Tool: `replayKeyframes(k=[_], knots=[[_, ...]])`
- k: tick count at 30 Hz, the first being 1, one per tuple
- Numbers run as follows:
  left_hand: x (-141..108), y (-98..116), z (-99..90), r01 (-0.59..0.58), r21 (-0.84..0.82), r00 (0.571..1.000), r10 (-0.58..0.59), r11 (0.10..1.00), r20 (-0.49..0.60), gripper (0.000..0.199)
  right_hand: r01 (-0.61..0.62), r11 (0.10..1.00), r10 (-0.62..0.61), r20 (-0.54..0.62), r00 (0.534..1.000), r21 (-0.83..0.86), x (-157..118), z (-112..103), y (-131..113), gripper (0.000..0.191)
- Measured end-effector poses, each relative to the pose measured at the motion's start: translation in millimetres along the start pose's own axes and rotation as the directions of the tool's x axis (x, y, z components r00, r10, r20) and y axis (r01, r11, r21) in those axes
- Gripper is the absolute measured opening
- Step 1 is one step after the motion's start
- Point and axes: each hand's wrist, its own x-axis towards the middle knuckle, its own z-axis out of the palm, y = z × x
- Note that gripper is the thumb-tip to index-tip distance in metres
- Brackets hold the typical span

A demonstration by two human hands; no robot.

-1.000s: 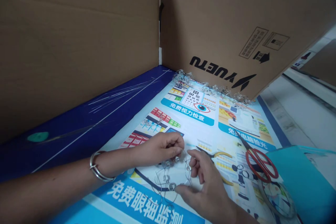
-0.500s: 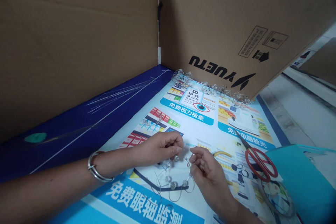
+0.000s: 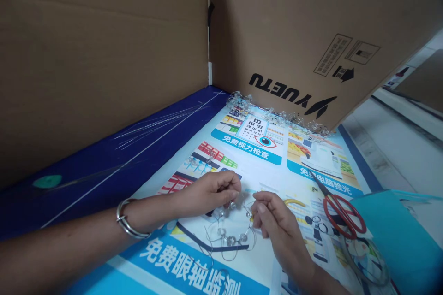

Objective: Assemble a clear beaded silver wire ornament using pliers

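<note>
A loop of thin wire strung with clear round beads (image 3: 231, 240) hangs between my two hands over the printed poster (image 3: 252, 170). Its upper left end is pinched in the closed fingers of my left hand (image 3: 221, 189), which wears a silver bangle (image 3: 126, 221) at the wrist. My right hand (image 3: 277, 221) is at the loop's right side, fingers curled and closed around the wire near a bead. Loose wire ends curl below the beads. The exact spots where the fingertips grip are partly hidden.
Red-handled scissors (image 3: 344, 214) and yellow-handled pliers (image 3: 294, 203) lie to the right, near a teal folder (image 3: 398, 235). A row of beaded wire pieces (image 3: 284, 117) lines the foot of the cardboard wall (image 3: 294, 32). Straight wires (image 3: 159, 124) and a green lump (image 3: 47, 181) lie at the left.
My right thumb has lifted and straightened, and the right hand has shifted slightly. The left hand stays in nearly the same place, and the beaded loop has moved a little.
</note>
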Motion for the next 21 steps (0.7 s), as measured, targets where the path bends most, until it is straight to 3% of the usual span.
replayKeyframes(k=[15,21], knots=[[-0.4,-0.3,0.4,0.001,0.009,0.999,-0.002,1.0,0.033,0.007,-0.008,0.999,0.008,-0.005,1.0,-0.038,0.6,2.0,3.2,0.015],[0.8,1.3,2.4,-0.017,0.015,0.998,0.016,1.0,0.057,0.006,-0.028,0.999,0.027,0.01,1.0,0.043,3.5,3.3,4.0,0.012]])
